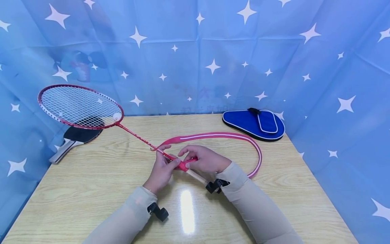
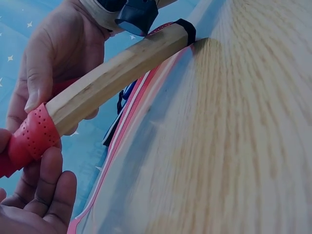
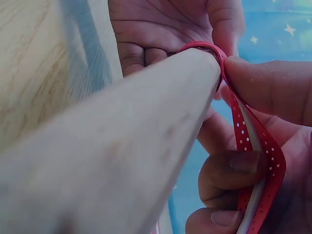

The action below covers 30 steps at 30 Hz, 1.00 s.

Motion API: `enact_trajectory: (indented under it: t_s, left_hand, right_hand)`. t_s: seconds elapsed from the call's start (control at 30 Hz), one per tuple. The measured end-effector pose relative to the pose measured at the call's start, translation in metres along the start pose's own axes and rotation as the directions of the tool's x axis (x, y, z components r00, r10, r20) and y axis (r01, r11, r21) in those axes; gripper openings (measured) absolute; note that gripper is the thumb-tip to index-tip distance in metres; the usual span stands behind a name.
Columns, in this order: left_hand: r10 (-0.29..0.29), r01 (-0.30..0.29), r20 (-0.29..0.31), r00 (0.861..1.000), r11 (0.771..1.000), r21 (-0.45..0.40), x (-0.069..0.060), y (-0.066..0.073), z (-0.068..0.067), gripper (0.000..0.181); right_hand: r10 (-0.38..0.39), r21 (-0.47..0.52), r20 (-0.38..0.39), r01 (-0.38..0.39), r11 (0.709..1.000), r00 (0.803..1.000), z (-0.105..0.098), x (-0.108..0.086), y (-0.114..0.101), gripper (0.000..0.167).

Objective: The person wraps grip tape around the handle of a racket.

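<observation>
A red badminton racket [image 1: 138,137] points up and left, its bare wooden handle [image 1: 196,176] toward the right forearm. Perforated red grip tape [image 2: 34,134] wraps the handle's upper end. My left hand [image 1: 161,171] holds the racket at the shaft and the wrapped part, thumb on the tape. With thumb and fingers my right hand [image 1: 208,160] pinches the loose tape [image 3: 270,161] beside the wood. From there the tape runs in a long loop [image 1: 225,135] over the table, a white strip along its middle.
At the table's left, a black table tennis paddle [image 1: 80,134] lies partly behind the racket head, with a white shuttlecock [image 1: 117,116] seen by the strings. A blue paddle case [image 1: 253,123] lies at the back right. Behind the table [image 1: 91,193] hangs a blue star-patterned cloth [image 1: 182,61].
</observation>
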<state>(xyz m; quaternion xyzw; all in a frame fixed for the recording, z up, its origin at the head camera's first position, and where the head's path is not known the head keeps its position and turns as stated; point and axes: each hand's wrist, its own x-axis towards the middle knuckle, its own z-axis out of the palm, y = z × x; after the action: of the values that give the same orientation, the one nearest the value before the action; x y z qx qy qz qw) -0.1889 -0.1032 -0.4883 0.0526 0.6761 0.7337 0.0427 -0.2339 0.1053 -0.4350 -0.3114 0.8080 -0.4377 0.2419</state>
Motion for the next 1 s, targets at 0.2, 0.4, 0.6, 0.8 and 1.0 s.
enact_trajectory:
  t_s: [0.2, 0.4, 0.6, 0.8, 1.0]
  left_hand:
    - [0.003, -0.003, 0.018, 1.0, 1.0, -0.006, -0.0001, 0.0003, 0.0, 0.066]
    - [0.004, -0.003, 0.034, 0.999, 1.0, -0.02, 0.0002, -0.0003, -0.0001, 0.069]
    - [-0.01, 0.009, 0.042, 0.999, 1.0, 0.026, -0.0002, 0.0009, -0.0014, 0.072]
    - [-0.021, 0.018, 0.051, 0.998, 0.999, 0.046, 0.0005, 0.0006, -0.002, 0.073]
    - [-0.013, 0.011, 0.043, 0.999, 0.999, 0.049, 0.0006, 0.0002, -0.0016, 0.078]
  right_hand:
    - [-0.023, -0.031, -0.001, 0.023, 0.999, 1.0, 0.0021, 0.0003, 0.0005, 0.049]
    - [-0.028, -0.044, 0.012, 0.028, 0.999, 1.0, 0.0024, -0.0005, 0.0005, 0.048]
    - [-0.033, -0.032, 0.043, 0.035, 0.999, 0.999, 0.0026, -0.0014, 0.0012, 0.052]
    - [-0.068, -0.059, 0.058, 0.071, 0.996, 0.996, 0.0038, -0.0011, 0.0017, 0.05]
    - [-0.085, -0.093, 0.036, 0.088, 0.992, 0.996, 0.0061, 0.001, 0.0011, 0.047]
